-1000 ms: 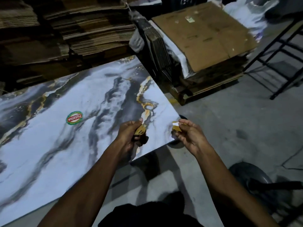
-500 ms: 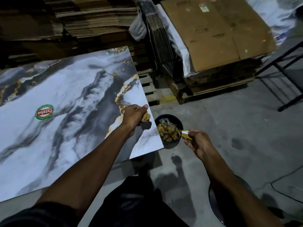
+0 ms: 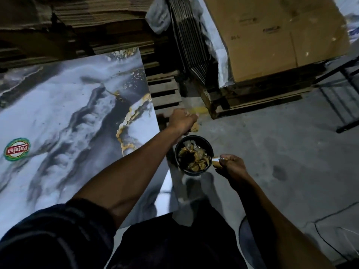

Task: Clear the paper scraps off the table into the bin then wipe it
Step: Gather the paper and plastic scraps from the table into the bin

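1. While both hands are off the table edge, the left hand, centre of frame, is curled into a fist around a wad of tan paper scrap; part of the wad pokes out below the fingers, just above the bin.
2. The right hand, right of centre, pinches a second, smaller scrap between thumb and curled fingers, with the scrap's tip at the bin's right rim.
3. The bin is a small dark round bucket on the floor, lower centre, just beside the table's right edge. It already holds a crumpled heap of tan and clear scraps.
4. The table fills the left half of the frame: glossy marble-print top with an oval red-and-green sticker at the left edge. No loose scraps are discernible on the visible part; fine specks are too small to tell.
5. Handling judgement: the scraps look light, soft and crushable. A loose fist or fingertip pinch suffices, with no breakage risk. Being light, they may drift or cling to fingers, so release low over the bin mouth.
6. Surroundings: stacked flattened cardboard on a pallet at upper right and a grey concrete floor at right.
7. Stage judgement: the drop into the bin is imminent; wiping is not yet begun, and no cloth is in view.
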A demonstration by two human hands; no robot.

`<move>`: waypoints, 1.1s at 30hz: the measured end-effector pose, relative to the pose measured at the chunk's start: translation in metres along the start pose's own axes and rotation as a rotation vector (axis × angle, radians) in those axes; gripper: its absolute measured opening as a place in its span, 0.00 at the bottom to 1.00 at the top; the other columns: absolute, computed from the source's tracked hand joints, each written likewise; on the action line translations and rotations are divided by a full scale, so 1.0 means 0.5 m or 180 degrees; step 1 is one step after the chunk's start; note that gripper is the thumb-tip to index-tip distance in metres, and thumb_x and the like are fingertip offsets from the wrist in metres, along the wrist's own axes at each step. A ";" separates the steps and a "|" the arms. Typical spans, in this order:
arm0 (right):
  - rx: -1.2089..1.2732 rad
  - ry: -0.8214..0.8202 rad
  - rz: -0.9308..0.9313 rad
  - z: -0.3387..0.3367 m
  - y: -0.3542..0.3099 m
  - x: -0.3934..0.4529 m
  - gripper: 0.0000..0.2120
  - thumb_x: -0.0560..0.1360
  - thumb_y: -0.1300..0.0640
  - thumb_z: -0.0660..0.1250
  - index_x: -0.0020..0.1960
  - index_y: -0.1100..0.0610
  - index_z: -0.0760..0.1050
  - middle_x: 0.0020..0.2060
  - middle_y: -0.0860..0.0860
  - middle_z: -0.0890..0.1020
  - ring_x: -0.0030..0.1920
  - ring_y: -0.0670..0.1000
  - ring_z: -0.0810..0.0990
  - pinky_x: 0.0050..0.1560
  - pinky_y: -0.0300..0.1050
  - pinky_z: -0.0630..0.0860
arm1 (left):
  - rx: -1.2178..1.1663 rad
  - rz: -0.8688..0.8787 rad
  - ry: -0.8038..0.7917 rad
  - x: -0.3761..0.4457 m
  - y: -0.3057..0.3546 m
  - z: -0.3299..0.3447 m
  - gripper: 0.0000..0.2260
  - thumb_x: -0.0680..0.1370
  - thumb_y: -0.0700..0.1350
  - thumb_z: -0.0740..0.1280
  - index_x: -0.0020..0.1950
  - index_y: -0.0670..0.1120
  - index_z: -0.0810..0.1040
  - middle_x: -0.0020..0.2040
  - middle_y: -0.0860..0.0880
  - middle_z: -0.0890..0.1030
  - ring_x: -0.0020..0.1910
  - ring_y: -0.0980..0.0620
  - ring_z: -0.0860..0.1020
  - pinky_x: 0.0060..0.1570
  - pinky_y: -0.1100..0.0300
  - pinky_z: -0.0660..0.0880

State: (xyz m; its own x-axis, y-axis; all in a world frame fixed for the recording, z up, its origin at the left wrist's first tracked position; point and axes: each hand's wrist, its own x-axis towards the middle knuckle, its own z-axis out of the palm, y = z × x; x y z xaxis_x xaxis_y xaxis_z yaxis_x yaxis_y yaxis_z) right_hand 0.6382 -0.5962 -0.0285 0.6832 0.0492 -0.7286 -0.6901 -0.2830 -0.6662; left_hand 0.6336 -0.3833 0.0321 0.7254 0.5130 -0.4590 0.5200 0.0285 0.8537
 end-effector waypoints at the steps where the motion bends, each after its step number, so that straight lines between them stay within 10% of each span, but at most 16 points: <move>1: -0.0020 -0.0058 0.0026 -0.005 -0.006 0.023 0.06 0.75 0.69 0.65 0.52 0.70 0.76 0.41 0.62 0.77 0.36 0.56 0.78 0.32 0.42 0.77 | -0.0026 -0.0142 0.0031 0.016 -0.005 0.021 0.17 0.76 0.48 0.70 0.31 0.47 0.68 0.31 0.43 0.72 0.30 0.49 0.70 0.34 0.57 0.69; 7: -0.0245 -0.0557 0.0288 -0.039 -0.046 0.170 0.10 0.81 0.64 0.58 0.45 0.54 0.74 0.38 0.49 0.77 0.26 0.34 0.77 0.29 0.27 0.72 | -0.0291 -0.1205 0.0590 0.073 -0.107 0.129 0.14 0.75 0.52 0.70 0.33 0.45 0.77 0.37 0.41 0.79 0.39 0.45 0.78 0.43 0.55 0.76; 11: -0.0545 -0.0851 0.0503 -0.056 -0.043 0.287 0.10 0.81 0.55 0.63 0.51 0.60 0.80 0.45 0.54 0.82 0.47 0.50 0.82 0.49 0.44 0.77 | -0.0627 -0.1694 0.1141 0.089 -0.173 0.192 0.16 0.76 0.52 0.69 0.37 0.40 0.80 0.41 0.37 0.82 0.42 0.39 0.81 0.39 0.52 0.78; 15: -0.0207 -0.0987 0.1115 -0.051 -0.027 0.381 0.11 0.80 0.61 0.61 0.40 0.57 0.76 0.26 0.50 0.81 0.30 0.46 0.81 0.33 0.39 0.76 | -0.1278 -0.2152 0.1373 0.099 -0.248 0.228 0.15 0.80 0.49 0.65 0.36 0.43 0.73 0.35 0.42 0.76 0.30 0.48 0.73 0.27 0.64 0.67; 21: 0.0134 -0.1039 0.1198 0.000 0.018 0.489 0.06 0.80 0.56 0.63 0.45 0.53 0.75 0.37 0.50 0.83 0.41 0.49 0.80 0.36 0.42 0.78 | -0.1620 -0.2517 0.1781 0.131 -0.354 0.276 0.17 0.79 0.48 0.68 0.33 0.43 0.72 0.29 0.43 0.74 0.26 0.49 0.70 0.20 0.68 0.62; 26: 0.0141 -0.1353 0.1151 0.022 0.093 0.575 0.11 0.83 0.54 0.55 0.42 0.50 0.67 0.20 0.45 0.76 0.17 0.39 0.71 0.18 0.31 0.67 | -0.1907 -0.2654 0.1811 0.174 -0.417 0.317 0.12 0.79 0.48 0.67 0.38 0.45 0.73 0.33 0.45 0.76 0.26 0.51 0.70 0.20 0.69 0.65; 33: -0.0168 -0.1000 0.1232 0.032 0.202 0.697 0.06 0.82 0.53 0.59 0.58 0.49 0.72 0.23 0.42 0.80 0.37 0.46 0.74 0.34 0.38 0.73 | -0.1959 -0.2844 0.1584 0.274 -0.519 0.374 0.13 0.80 0.53 0.63 0.48 0.44 0.77 0.40 0.43 0.79 0.31 0.51 0.72 0.21 0.66 0.68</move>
State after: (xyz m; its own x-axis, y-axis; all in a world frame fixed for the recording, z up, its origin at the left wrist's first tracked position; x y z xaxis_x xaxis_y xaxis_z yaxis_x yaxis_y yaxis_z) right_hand 0.8028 -0.5921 -0.3524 0.2689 0.2147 -0.9389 -0.8602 -0.3851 -0.3344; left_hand 0.6826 -0.4807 -0.2983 -0.1084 0.3748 -0.9207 0.3498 0.8814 0.3176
